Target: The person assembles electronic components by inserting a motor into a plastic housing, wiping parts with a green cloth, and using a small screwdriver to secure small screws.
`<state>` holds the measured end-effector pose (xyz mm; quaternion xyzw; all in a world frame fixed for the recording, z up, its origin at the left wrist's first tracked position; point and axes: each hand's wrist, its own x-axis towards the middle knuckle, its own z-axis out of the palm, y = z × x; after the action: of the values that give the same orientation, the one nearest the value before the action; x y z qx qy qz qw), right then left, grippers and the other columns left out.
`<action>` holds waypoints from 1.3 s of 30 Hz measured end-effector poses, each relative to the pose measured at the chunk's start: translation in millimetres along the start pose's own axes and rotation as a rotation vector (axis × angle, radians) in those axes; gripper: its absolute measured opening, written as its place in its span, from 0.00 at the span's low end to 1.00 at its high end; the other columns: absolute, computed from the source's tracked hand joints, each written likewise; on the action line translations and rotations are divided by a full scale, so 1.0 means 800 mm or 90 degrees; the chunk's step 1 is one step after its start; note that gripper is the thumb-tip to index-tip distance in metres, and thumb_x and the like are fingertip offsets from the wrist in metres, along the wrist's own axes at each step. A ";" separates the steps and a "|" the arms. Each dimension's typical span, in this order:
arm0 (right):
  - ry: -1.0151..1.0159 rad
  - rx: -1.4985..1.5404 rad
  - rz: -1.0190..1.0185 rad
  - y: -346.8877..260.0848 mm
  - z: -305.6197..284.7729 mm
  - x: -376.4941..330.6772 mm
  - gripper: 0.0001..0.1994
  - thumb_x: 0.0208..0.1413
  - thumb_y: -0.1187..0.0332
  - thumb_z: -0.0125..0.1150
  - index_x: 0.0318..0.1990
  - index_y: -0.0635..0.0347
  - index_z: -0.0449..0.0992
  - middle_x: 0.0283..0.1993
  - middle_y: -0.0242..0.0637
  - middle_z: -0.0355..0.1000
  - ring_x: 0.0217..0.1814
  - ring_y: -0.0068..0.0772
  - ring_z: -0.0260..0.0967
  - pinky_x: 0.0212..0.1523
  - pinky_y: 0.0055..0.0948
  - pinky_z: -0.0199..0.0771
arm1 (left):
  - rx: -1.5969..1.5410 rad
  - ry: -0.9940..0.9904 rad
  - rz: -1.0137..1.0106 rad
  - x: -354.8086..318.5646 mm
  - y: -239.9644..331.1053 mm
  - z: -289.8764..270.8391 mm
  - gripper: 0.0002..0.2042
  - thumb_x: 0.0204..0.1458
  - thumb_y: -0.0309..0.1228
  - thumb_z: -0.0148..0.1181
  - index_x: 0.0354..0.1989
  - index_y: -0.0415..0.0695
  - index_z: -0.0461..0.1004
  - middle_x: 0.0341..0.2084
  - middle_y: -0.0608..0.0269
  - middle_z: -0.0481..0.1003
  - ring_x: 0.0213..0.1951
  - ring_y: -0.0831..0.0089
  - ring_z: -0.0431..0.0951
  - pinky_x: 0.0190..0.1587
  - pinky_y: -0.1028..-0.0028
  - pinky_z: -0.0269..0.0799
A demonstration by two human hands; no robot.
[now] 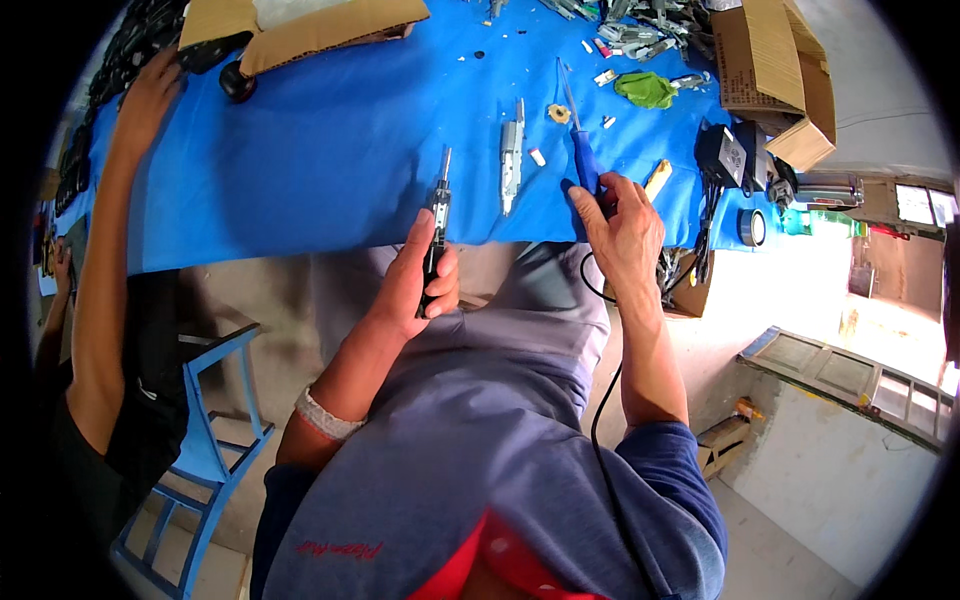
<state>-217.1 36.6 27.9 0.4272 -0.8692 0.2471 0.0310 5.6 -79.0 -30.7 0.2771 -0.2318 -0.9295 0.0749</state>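
My left hand [412, 280] is wrapped round a slim black-handled device [437, 225] with an exposed grey mechanism and a thin metal tip pointing away from me, held just off the table's front edge. At the right, my right hand [622, 225] has its thumb and fingers closed on the rear of a blue-handled soldering iron [585, 155], whose long metal shaft points to the far side. Between my hands a grey metal mechanism [512, 165] lies on the blue cloth [330, 170], with a small white cylinder [537, 157] beside it. A yellowish disc [558, 114] lies by the iron's shaft.
Grey metal parts [640, 40] are heaped at the far right, near a green cloth [646, 90] and a cardboard box [775, 80]. Black adapters [722, 155] and a tape roll [752, 227] sit at right. Another person's arm [120, 190] reaches over black parts [125, 50] at left, beside a blue chair [205, 440].
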 end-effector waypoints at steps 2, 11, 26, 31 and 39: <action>0.012 0.003 0.013 0.010 0.011 0.002 0.16 0.53 0.58 0.62 0.38 0.64 0.75 0.29 0.46 0.73 0.30 0.47 0.71 0.32 0.40 0.69 | -0.006 -0.009 -0.001 0.001 0.000 -0.002 0.30 0.58 0.62 0.37 0.16 0.50 0.61 0.06 0.73 0.53 0.06 0.78 0.52 0.12 0.77 0.47; 0.148 0.493 0.202 0.007 -0.011 -0.022 0.12 0.60 0.67 0.55 0.46 0.65 0.69 0.23 0.29 0.67 0.21 0.15 0.59 0.22 0.17 0.59 | -0.017 0.040 -0.004 0.001 -0.002 0.001 0.30 0.58 0.63 0.38 0.16 0.49 0.61 0.06 0.73 0.53 0.06 0.78 0.53 0.11 0.77 0.48; 0.240 0.370 -0.106 -0.046 -0.079 -0.078 0.14 0.52 0.64 0.64 0.35 0.70 0.75 0.31 0.43 0.76 0.30 0.30 0.74 0.34 0.23 0.73 | 0.029 0.088 0.006 -0.003 0.005 0.019 0.29 0.58 0.62 0.39 0.17 0.50 0.60 0.07 0.73 0.54 0.08 0.80 0.54 0.12 0.78 0.48; 0.210 0.351 -0.148 -0.055 -0.074 -0.070 0.13 0.52 0.64 0.64 0.35 0.68 0.76 0.29 0.41 0.77 0.29 0.31 0.75 0.33 0.23 0.72 | 0.062 0.114 0.029 -0.003 0.003 0.022 0.29 0.56 0.63 0.43 0.17 0.49 0.60 0.08 0.72 0.55 0.08 0.80 0.54 0.11 0.79 0.49; 0.206 0.349 -0.160 -0.061 -0.063 -0.064 0.13 0.51 0.65 0.65 0.36 0.68 0.76 0.29 0.41 0.77 0.28 0.31 0.74 0.33 0.24 0.72 | 0.103 0.135 0.036 -0.004 0.003 0.024 0.30 0.54 0.64 0.44 0.17 0.49 0.60 0.08 0.72 0.55 0.09 0.81 0.55 0.11 0.80 0.50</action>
<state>-155.8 71.4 78.2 0.4791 -0.6948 0.5300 0.0826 -2.4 -73.2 -13.9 0.3719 -0.3045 -0.8709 0.1027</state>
